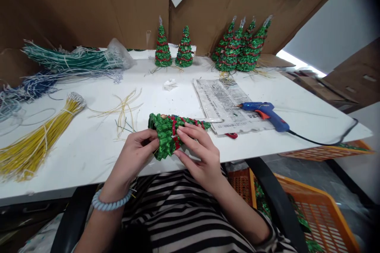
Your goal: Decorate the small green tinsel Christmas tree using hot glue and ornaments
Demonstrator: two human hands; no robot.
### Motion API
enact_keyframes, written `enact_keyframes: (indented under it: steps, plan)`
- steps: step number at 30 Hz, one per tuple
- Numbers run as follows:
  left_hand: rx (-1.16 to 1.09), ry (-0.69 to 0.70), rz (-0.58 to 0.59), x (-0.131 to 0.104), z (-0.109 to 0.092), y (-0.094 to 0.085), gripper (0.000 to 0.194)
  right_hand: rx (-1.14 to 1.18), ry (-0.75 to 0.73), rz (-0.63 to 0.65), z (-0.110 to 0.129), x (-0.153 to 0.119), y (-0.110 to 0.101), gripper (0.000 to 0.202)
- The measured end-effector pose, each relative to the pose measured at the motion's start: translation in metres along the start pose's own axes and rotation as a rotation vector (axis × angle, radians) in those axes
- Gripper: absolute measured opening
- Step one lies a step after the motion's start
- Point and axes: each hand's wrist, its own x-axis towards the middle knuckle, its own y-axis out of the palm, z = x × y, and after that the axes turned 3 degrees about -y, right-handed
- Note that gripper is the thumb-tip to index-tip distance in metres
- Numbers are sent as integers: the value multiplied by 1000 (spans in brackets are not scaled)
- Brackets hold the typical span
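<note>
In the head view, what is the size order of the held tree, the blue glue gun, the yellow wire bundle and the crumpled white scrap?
1. Yellow wire bundle
2. Held tree, partly covered
3. Blue glue gun
4. Crumpled white scrap

Seven-plus trees (165, 136), two hands (202, 152) (one glue gun (268, 114))

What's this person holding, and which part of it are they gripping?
A green ornamental tree, tipped on its side: the left fingers hold its wide base, the right fingers its side near a red band.
</note>
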Motion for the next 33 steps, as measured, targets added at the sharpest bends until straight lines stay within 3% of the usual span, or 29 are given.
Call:
enact_keyframes:
  steps: [18, 33]
  plan:
    - [-27, -26, -1, -1, 1, 2, 22, -15, -7, -9, -1, -3, 2, 52]
    - [-89, -36, 8, -1, 5, 2, 14, -11, 9, -2, 1, -1, 1, 36]
